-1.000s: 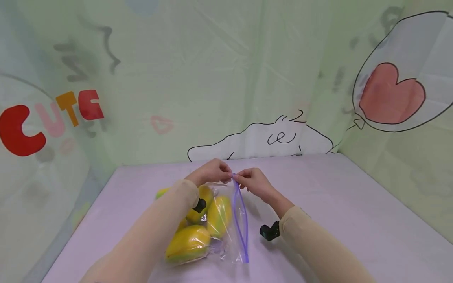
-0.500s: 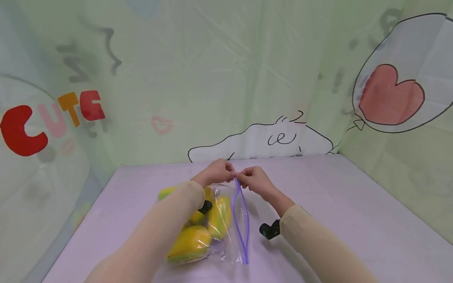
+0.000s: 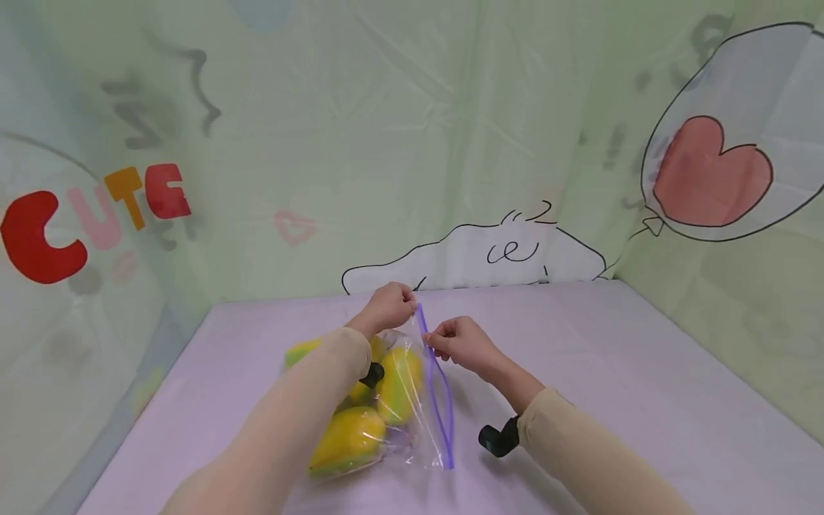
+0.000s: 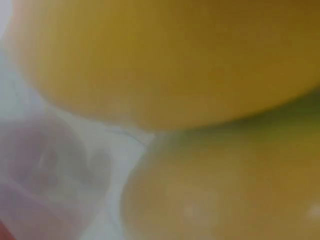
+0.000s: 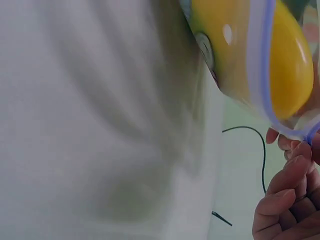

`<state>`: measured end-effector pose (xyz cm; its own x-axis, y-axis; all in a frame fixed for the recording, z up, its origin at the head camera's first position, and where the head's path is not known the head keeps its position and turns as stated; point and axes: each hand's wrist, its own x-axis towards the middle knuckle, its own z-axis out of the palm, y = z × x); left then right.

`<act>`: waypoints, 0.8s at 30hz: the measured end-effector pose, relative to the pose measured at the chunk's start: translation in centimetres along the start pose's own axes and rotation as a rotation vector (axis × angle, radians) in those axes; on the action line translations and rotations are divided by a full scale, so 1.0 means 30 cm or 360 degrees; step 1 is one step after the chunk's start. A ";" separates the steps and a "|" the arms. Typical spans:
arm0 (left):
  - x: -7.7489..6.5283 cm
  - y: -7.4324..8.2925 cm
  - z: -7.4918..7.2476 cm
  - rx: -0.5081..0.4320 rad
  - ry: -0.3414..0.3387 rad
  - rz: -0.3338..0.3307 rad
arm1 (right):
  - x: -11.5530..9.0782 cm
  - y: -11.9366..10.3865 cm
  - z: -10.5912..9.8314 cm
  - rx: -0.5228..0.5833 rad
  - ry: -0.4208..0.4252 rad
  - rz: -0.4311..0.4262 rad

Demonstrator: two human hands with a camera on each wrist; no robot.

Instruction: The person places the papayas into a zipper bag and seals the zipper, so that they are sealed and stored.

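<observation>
A clear zip bag (image 3: pixel 421 440) with a purple zip strip (image 3: pixel 449 400) lies on the table with several yellow-green mangoes (image 3: pixel 348 438) inside. Its mouth faces right and gapes along the nearer part. My left hand (image 3: pixel 389 306) pinches the strip's far end. Slightly nearer along the strip, my right hand (image 3: pixel 462 343) pinches it between thumb and finger. In the right wrist view the curled fingers of the right hand (image 5: pixel 295 187) grip the purple strip below a mango (image 5: pixel 290 70). Mangoes (image 4: pixel 165 65) fill the left wrist view, blurred by closeness. My left forearm hides part of the bag.
The table has a pale lilac cover (image 3: pixel 618 372). Printed curtains (image 3: pixel 335 143) enclose it at the back and both sides. A black wrist camera (image 3: pixel 498 438) sits under my right cuff, and another (image 3: pixel 373 375) overlaps the bag at my left sleeve.
Both hands were together at the strip's far end. My right hand has slid toward me along the strip, while my left has shifted slightly up and away, leaving a gap between them.
</observation>
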<state>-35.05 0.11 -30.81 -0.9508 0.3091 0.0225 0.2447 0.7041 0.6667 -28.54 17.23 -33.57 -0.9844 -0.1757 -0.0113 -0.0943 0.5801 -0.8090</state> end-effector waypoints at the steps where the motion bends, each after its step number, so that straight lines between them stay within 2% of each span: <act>1: -0.001 -0.003 -0.004 -0.0002 0.0010 -0.0010 | -0.014 -0.003 0.001 -0.0018 -0.0013 -0.0002; 6: -0.010 -0.019 -0.019 -0.0009 0.0094 -0.0075 | -0.092 -0.014 0.003 -0.0079 -0.0110 -0.0033; 11: -0.015 -0.011 -0.009 -0.0059 0.0059 -0.0080 | -0.154 -0.012 -0.008 -0.0104 -0.0163 -0.0070; 18: -0.019 0.031 0.022 -0.0049 0.0014 -0.0045 | -0.183 0.020 -0.032 0.0016 -0.0281 0.0020; 24: -0.029 0.053 0.034 -0.0066 0.0026 -0.0052 | -0.197 0.051 -0.040 0.0010 -0.0330 -0.0037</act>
<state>-33.65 1.62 -30.51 -0.9612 0.2755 0.0120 0.2055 0.6865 0.6975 -23.04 20.11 -34.04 -0.9301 -0.3495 -0.1128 -0.1150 0.5690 -0.8142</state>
